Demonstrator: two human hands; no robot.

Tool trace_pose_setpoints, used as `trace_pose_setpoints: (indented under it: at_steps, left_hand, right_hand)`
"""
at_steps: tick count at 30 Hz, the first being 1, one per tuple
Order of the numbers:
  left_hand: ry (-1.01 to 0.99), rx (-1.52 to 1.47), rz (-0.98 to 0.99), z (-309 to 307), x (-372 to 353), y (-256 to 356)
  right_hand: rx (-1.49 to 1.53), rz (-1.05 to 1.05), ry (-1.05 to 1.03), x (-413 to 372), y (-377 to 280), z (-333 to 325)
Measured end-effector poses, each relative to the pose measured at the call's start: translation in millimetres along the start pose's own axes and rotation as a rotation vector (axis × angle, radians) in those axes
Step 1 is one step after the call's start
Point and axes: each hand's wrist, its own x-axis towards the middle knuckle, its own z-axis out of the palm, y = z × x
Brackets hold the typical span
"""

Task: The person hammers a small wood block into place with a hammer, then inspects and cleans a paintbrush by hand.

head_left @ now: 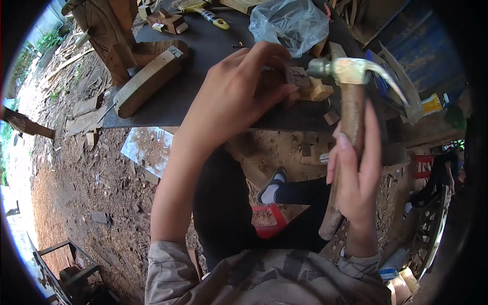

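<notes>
A claw hammer (351, 114) is in my right hand (361, 173), its wooden handle upright and its metal head raised above the table's near right side. The fingers wrap the handle below the head. On the dark tabletop, my left hand (239, 86) curls around a small wooden block (300, 77), thumb on the near side. Part of that block is hidden behind the fingers. A lighter wooden piece (319, 92) sticks out to the right of it, under the hammer head.
A long wooden bar (147, 81) lies on the table (213, 43) at left, beside a wooden stand (104, 35). A paintbrush (213, 18), clear plastic bag (290, 25) and notched wood piece (168, 21) are further back. Below are a red stool (277, 221) and wood scraps.
</notes>
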Motion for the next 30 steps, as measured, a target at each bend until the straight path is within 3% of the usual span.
trace_pose_setpoints:
  at_steps: [4, 7, 16, 21, 30]
  left_hand:
    - [-0.001, -0.019, 0.029, -1.2, -0.1, -2.8]
    - [0.007, -0.026, 0.038, -1.4, -0.6, -3.1]
    - [-0.006, -0.027, 0.038, -3.6, -1.7, 0.8]
    - [-0.042, 0.001, 0.065, -5.1, -1.1, -0.9]
    - [-0.019, -0.022, 0.080, -4.6, -1.1, -3.2]
  right_hand:
    - [0.101, -0.260, 0.268, 1.1, -24.0, 0.5]
    - [0.113, -0.340, 0.315, -2.9, -27.7, 3.1]
    - [-0.010, -0.010, 0.160, -3.1, -22.9, 11.2]
    - [0.068, -0.146, 0.320, -1.2, -33.4, 6.6]
    - [0.075, -0.164, 0.274, -10.9, -19.6, 19.0]
